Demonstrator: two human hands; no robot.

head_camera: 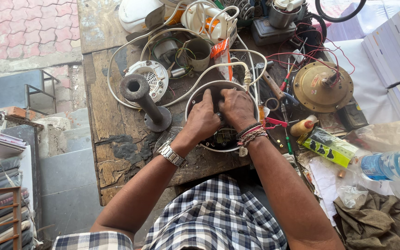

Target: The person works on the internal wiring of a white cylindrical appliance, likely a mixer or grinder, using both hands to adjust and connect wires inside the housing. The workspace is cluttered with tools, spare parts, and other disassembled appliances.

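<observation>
Both hands are pressed into a round white-rimmed motor housing [199, 97] lying mid-tabletop [112, 115]; left hand [203, 119] and right hand [237, 107] fingers are curled narrowly onto its dark interior.

Hands hid the inside of a round white housing [195, 99]

The left hand [203, 119] and right hand [237, 109] covered whatever they gripped; a plastic bottle [387, 165] and black ring [343, 11] ran off the frame's edges.
</observation>
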